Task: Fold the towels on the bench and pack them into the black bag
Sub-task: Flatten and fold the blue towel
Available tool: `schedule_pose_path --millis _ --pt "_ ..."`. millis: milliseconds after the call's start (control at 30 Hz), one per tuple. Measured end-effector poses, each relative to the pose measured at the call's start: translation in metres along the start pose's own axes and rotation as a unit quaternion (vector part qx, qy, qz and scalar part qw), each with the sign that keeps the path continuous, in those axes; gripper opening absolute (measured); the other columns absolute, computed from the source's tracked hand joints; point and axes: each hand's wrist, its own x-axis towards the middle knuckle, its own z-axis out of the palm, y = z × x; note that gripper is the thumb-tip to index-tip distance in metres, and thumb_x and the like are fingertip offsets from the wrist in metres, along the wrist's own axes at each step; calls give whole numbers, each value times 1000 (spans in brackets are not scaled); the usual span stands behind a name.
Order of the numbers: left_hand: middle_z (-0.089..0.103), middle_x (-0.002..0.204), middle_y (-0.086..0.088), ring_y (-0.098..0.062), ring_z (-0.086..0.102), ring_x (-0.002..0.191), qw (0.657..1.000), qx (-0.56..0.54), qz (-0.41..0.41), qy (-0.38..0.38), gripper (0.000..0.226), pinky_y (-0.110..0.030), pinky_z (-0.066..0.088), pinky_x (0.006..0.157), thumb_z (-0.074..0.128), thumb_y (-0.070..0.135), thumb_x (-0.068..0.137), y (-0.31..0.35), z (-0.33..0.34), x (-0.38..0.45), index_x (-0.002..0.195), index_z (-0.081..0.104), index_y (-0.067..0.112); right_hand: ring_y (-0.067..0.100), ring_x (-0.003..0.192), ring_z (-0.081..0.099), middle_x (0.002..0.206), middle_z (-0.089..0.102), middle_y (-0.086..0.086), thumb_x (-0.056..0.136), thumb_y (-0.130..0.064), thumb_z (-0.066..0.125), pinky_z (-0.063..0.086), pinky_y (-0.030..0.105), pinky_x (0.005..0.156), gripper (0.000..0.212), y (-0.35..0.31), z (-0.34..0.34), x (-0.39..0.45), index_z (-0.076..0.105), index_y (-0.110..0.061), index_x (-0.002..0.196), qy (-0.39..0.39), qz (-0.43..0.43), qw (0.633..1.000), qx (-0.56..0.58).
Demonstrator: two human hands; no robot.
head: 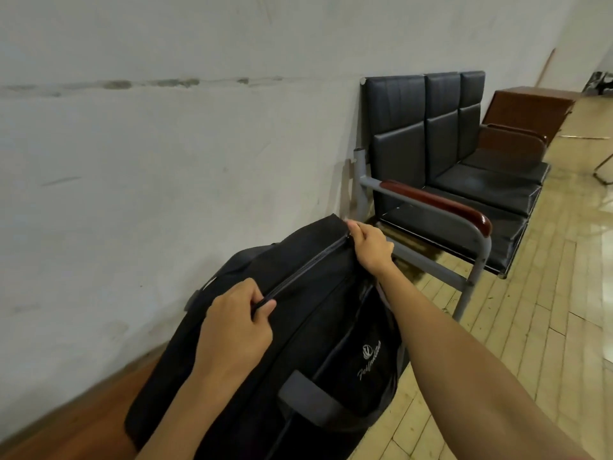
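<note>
The black bag (298,353) lies on a brown wooden bench (83,423) in the lower middle, with white lettering on its side. A grey zipper (308,267) runs along its top and looks closed between my hands. My left hand (235,327) pinches the near end of the zipper line. My right hand (371,249) grips the bag's far top corner at the other end of the zipper. No towels are visible; the bag's inside is hidden.
A row of black padded seats (464,180) with a grey metal frame and a reddish armrest (441,202) stands just beyond the bag against the pale wall (166,144). A brown wooden cabinet (527,111) sits further back. Yellowish floor tiles (530,327) spread to the right.
</note>
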Motion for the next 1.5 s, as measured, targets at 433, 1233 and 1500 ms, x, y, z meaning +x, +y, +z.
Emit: schedule_pose_path --millis 433,1233,1500 --pt "38 49 11 -8 37 43 998 38 45 21 49 -16 30 54 81 17 77 -27 8 -7 61 35 27 32 109 59 113 65 10 102 -36 44 37 46 102 29 14 12 77 62 -13 107 -100 98 964 -225" --pt "60 81 8 -5 56 73 995 -65 -17 -68 14 -14 43 65 60 34 94 -16 -40 -5 84 60 24 18 66 66 67 67 5 101 -36 53 58 40 76 37 -130 26 -70 71 -13 77 -139 -122 983 15" --pt "64 79 2 -8 58 68 984 -167 -56 35 34 -16 44 65 40 32 104 -19 -173 -54 92 65 14 10 60 56 66 64 8 103 -33 51 50 26 63 42 -281 26 -212 69 -2 81 -308 -270 895 174"
